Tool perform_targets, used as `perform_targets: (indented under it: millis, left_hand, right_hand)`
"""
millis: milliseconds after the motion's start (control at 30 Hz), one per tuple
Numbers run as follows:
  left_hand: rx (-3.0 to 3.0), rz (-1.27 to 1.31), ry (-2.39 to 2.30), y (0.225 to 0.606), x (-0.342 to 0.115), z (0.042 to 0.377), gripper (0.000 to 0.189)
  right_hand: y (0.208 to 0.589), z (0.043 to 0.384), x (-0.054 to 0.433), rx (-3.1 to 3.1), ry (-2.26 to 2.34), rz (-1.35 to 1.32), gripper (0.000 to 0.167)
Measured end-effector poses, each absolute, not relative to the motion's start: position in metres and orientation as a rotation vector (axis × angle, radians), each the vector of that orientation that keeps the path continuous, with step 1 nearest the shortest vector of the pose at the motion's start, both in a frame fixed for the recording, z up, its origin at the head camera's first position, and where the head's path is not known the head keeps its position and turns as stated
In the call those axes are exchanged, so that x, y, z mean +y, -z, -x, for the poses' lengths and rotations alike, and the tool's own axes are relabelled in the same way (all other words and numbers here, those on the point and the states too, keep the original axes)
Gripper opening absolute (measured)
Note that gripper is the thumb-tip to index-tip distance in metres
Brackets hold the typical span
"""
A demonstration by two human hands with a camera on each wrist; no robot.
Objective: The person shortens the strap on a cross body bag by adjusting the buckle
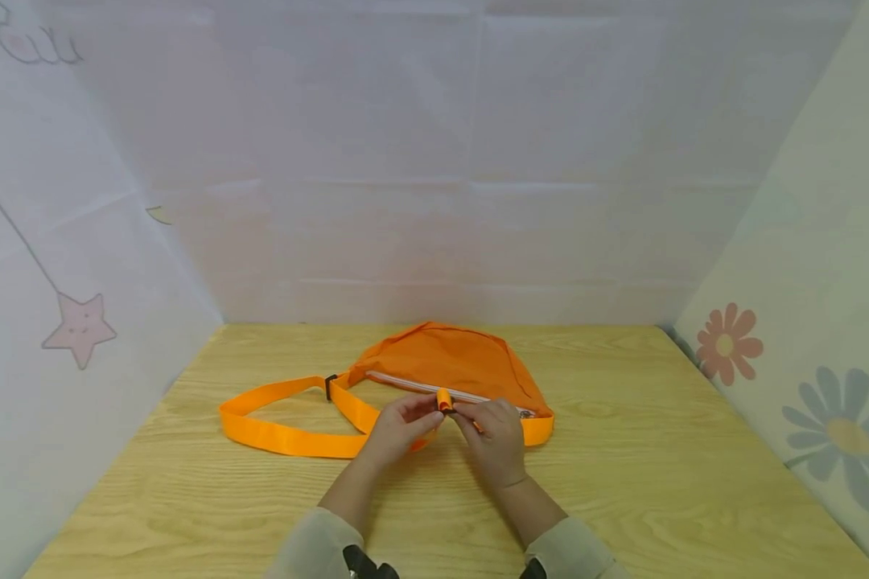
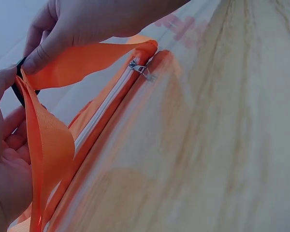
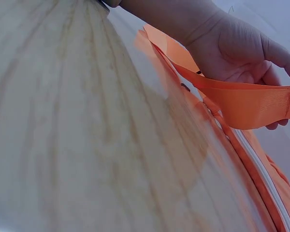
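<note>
An orange waist bag (image 1: pixel 452 358) with a pale zipper (image 2: pixel 97 125) lies on the table. Its orange strap (image 1: pixel 286 442) loops out to the left and runs up to both hands. A small black buckle (image 2: pixel 20 82) is held above the table in front of the bag, a short fold of strap standing up through it. My left hand (image 1: pixel 394 430) pinches the buckle from the left. Opposite, my right hand (image 1: pixel 497 442) pinches the buckle and strap between thumb and fingers. Some right fingertips are hidden behind the strap in the right wrist view.
A second black strap slider (image 1: pixel 329 388) sits on the loop near the bag's left end. The wood-grain table (image 1: pixel 666 482) reaches back to a pale cloth wall (image 1: pixel 434 201), with patterned cloth on both sides.
</note>
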State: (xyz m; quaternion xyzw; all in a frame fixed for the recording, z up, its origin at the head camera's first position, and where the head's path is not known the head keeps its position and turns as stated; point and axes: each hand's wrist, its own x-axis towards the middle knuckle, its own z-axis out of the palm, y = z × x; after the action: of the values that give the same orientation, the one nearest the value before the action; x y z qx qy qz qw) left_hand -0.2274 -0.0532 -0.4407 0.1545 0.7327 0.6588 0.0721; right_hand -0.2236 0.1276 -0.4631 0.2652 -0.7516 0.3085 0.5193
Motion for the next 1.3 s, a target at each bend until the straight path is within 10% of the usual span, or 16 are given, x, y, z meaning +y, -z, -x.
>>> perform_targets:
  millis: [1300]
  left_hand:
    - [2.194,-0.359,-2.096,0.44,-0.052,0.225,0.04]
  right_hand:
    - [0.466,0.211,0.165,-1.959,-0.574,-0.64,0.021]
